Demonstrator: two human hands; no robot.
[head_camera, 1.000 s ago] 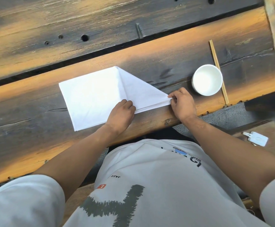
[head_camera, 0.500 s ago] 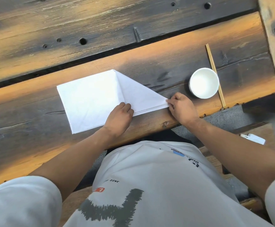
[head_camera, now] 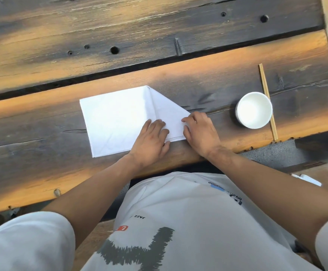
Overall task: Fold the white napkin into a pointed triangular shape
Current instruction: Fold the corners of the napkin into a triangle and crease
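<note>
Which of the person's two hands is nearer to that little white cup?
The right hand, which covers the napkin's folded tip, with bare table between it and the white cup. The left hand lies farther away, flat on the napkin.

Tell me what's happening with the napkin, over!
Left hand flat on napkin, pressing. Right hand covers the folded right point, grip unclear. Right side folded to a point, left side square. White cup and chopsticks clear.

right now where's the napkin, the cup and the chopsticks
napkin (head_camera: 116, 122), head view, on the flat single layer left of the fold
cup (head_camera: 254, 109), head view, on its white inside bottom
chopsticks (head_camera: 264, 89), head view, on the upper part of the pair, above the cup
</note>
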